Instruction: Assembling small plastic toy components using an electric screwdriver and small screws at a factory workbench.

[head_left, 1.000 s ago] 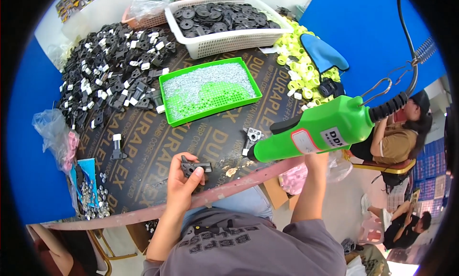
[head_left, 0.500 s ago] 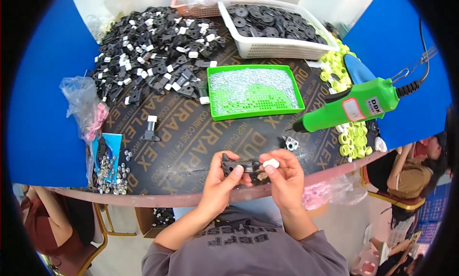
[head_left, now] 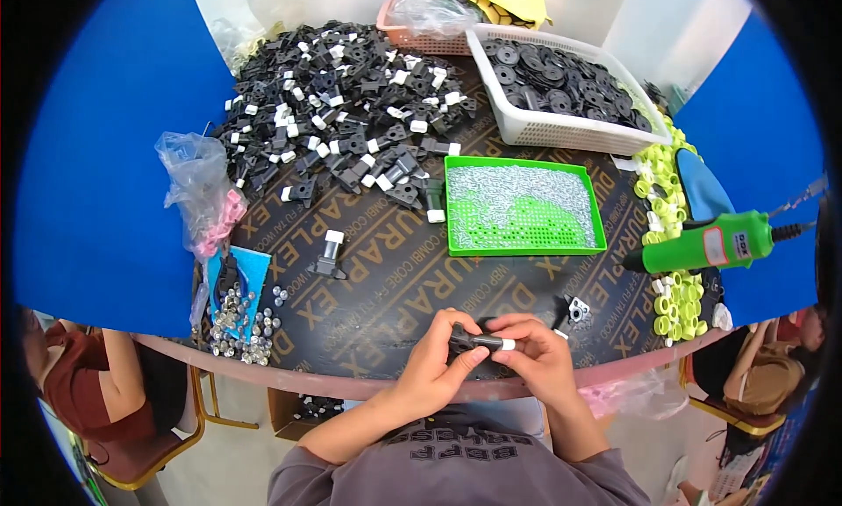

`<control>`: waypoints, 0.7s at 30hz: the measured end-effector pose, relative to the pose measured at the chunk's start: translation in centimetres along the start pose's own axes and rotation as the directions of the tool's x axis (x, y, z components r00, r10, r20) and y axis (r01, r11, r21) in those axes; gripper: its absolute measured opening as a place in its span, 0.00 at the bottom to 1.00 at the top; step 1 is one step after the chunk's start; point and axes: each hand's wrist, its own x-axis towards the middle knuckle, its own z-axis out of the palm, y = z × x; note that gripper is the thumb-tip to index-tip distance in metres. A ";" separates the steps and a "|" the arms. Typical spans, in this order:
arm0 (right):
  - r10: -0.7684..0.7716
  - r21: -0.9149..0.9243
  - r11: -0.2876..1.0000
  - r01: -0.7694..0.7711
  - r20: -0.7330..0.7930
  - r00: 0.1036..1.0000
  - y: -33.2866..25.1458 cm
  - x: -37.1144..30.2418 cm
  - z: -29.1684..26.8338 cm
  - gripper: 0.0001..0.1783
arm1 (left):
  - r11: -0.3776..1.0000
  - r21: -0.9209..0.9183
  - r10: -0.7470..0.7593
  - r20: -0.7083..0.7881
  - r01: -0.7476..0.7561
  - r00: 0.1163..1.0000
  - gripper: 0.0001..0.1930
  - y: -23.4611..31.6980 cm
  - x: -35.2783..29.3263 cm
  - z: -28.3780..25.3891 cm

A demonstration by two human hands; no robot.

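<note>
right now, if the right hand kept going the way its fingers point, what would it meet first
The right hand points left, toward the left hand. It would first meet the small black part both hands hold, then the left hand's fingers, as far as depth shows.

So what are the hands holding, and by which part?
Both hold one small black part with a white cap: left hand grips its black end, right hand pinches the white end.

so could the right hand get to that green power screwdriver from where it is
Probably yes. The green power screwdriver hangs just above the table's right edge, with only a small metal bracket and yellow rings below the path. But the right hand and left hand both pinch a black part, which it would have to release first.
</note>
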 end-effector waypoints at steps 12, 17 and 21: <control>-0.009 -0.092 0.996 0.018 0.094 0.996 2.5 -0.2 -0.4 0.12 | 0.946 0.309 0.035 0.197 -0.096 0.980 0.12 0.3 -0.5 -1.9; 0.073 -0.064 0.995 -0.071 0.020 0.997 2.7 -0.6 0.4 0.12 | 0.967 0.243 0.043 0.115 -0.070 0.992 0.14 -0.8 -1.5 -1.1; 0.154 -0.196 0.964 -0.180 -0.142 0.978 1.4 -1.0 1.7 0.12 | 0.947 0.320 -0.013 0.115 -0.024 0.993 0.28 0.8 -0.6 -2.8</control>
